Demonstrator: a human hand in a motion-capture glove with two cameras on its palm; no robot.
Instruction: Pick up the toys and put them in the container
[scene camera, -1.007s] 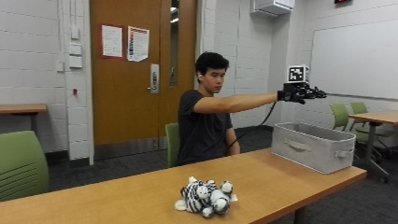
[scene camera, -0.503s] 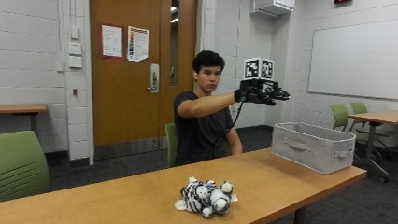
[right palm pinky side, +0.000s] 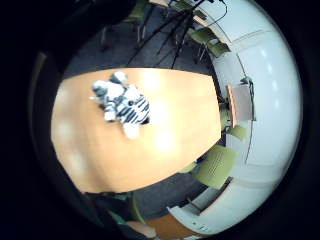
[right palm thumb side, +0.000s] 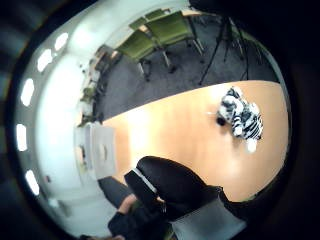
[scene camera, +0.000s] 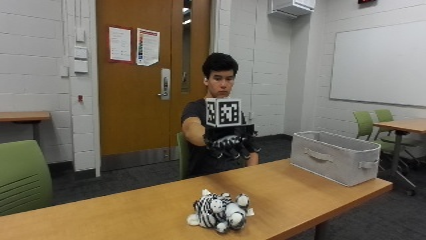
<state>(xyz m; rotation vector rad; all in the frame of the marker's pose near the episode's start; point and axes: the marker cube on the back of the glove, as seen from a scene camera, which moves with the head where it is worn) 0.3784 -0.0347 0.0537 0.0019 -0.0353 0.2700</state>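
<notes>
A black-and-white striped plush zebra (scene camera: 219, 211) lies on the wooden table (scene camera: 133, 215), near its front edge. The grey fabric container (scene camera: 332, 156) stands at the table's right end. My gloved right hand (scene camera: 229, 142) hangs in the air well above the table, behind and over the zebra, palm down, fingers spread and holding nothing. Both palm views look down on the zebra (right palm pinky side: 122, 103) (right palm thumb side: 242, 118) from a height. The thumb side view also shows the container (right palm thumb side: 98, 150) beside the table's end.
Green chairs (scene camera: 23, 175) stand at the left and at the far right (scene camera: 373, 125) by another table. The person sits behind the table, in front of a wooden door. Bare tabletop lies between the zebra and the container.
My hand has swung from over the container at the right, across to the left and down, and now hovers above the zebra. The zebra and the container have not moved.
</notes>
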